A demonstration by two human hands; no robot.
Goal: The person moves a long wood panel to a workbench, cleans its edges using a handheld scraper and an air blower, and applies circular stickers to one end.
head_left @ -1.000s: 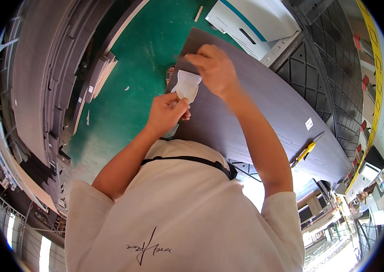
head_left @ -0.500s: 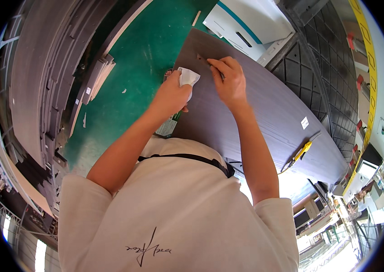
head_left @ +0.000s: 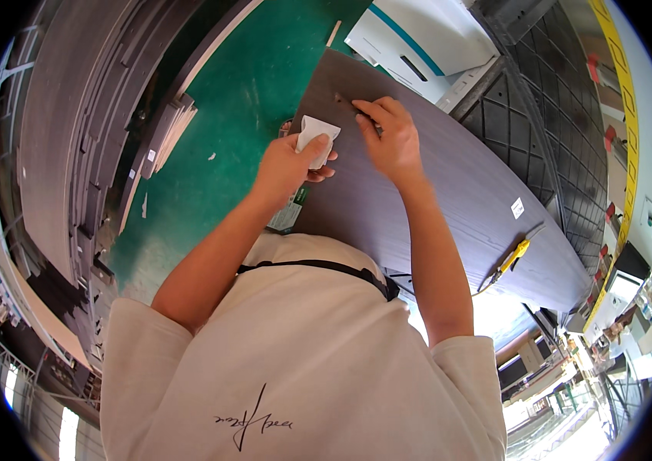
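Observation:
A dark wood-grain panel (head_left: 449,169) lies in front of me, one end pointing away to the upper middle. Over its left edge, my left hand (head_left: 287,164) is closed around a small white packet or folded cloth (head_left: 321,131); I cannot tell which. The thumb presses on its face and the other fingers curl beneath. My right hand (head_left: 395,146) is just above the panel, thumb and forefinger pinched together. Whatever sits between those fingertips is too small to make out. A small reddish mark or hole (head_left: 338,97) shows in the panel just left of them.
A yellow-and-black power screwdriver (head_left: 512,260) with a cord lies on the panel at the right. Behind stands a white box with a teal stripe (head_left: 395,46), beside a black gridded surface (head_left: 541,115). Stacked dark boards (head_left: 72,138) line the left, beyond the green floor (head_left: 218,115).
My left hand has turned and shifted slightly, so the white piece lies flatter with the thumb on top. My right hand has barely moved, still pinched near the mark.

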